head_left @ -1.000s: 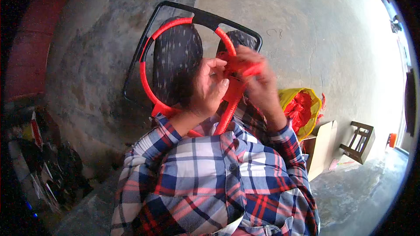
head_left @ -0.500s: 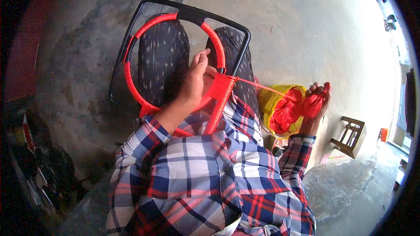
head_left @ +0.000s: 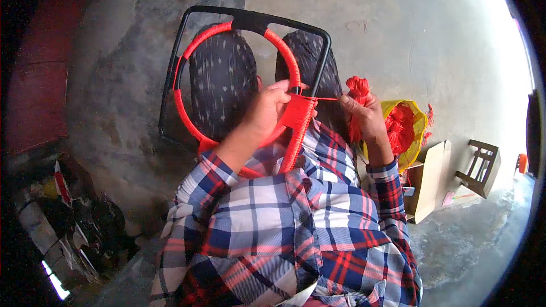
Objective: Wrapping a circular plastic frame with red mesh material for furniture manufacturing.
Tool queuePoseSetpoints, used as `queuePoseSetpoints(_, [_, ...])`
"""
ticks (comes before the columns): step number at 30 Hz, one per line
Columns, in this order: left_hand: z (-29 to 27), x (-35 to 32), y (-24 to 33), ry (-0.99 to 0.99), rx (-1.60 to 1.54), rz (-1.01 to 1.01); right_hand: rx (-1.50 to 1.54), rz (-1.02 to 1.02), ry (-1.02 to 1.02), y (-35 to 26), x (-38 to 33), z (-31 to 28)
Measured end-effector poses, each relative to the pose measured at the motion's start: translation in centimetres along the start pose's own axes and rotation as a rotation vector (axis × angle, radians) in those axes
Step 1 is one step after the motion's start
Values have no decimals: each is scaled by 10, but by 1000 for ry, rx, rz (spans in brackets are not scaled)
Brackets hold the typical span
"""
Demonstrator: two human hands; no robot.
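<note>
A black metal frame (head_left: 326,59) with a round ring (head_left: 185,108) inside it rests across my lap. Red cord is wound tightly over most of the ring and over a wide joint (head_left: 297,112) on its right side; short black stretches show between the windings. My left hand (head_left: 263,109) is closed on the ring beside this joint, some fingers hidden behind it. My right hand (head_left: 369,118) grips a bundle of red cord (head_left: 357,87), tufts sticking out above and below. A taut red strand (head_left: 326,99) runs from the joint to my right hand.
Right of my knees stands a yellow bag-like container (head_left: 422,118) filled with red cord. Near it are an open cardboard box (head_left: 427,185) and a small wooden stool (head_left: 480,167). Dark clutter (head_left: 79,222) lies at the lower left on the concrete floor (head_left: 387,23).
My right hand has moved left with the cord bundle, from over the yellow container to beside the frame. The strand is shorter and nearly level. My left hand has closed onto the ring.
</note>
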State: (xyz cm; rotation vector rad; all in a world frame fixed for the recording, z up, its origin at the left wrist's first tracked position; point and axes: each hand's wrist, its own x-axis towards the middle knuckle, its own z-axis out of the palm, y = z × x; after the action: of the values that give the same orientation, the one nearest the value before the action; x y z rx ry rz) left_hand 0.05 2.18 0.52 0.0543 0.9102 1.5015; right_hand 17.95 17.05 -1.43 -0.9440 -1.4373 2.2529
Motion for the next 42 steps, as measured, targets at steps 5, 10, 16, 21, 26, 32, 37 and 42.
queuePoseSetpoints(5, [0,-1,4,-6,27,13,-98,25,109,9,-10,8])
queuePoseSetpoints(10, [1,-3,7,-29,81,21,-283,-103,-20,9,-5,17])
queuePoseSetpoints(16, [-2,-2,3,8,47,28,-323,-74,-18,-2,-4,21])
queuePoseSetpoints(21, [1,-3,2,-2,223,68,-337,-134,-69,6,0,19])
queuePoseSetpoints(26, [-2,-1,1,5,126,49,-362,-77,-52,2,-2,24])
queuePoseSetpoints(32, [-4,-1,2,0,52,22,0,-10,107,9,-5,14])
queuePoseSetpoints(37, [-10,3,1,12,-1,-26,-29,-1,129,14,-23,12])
queuePoseSetpoints(42, [-12,0,0,-15,-45,-75,-137,-13,-37,12,-38,13])
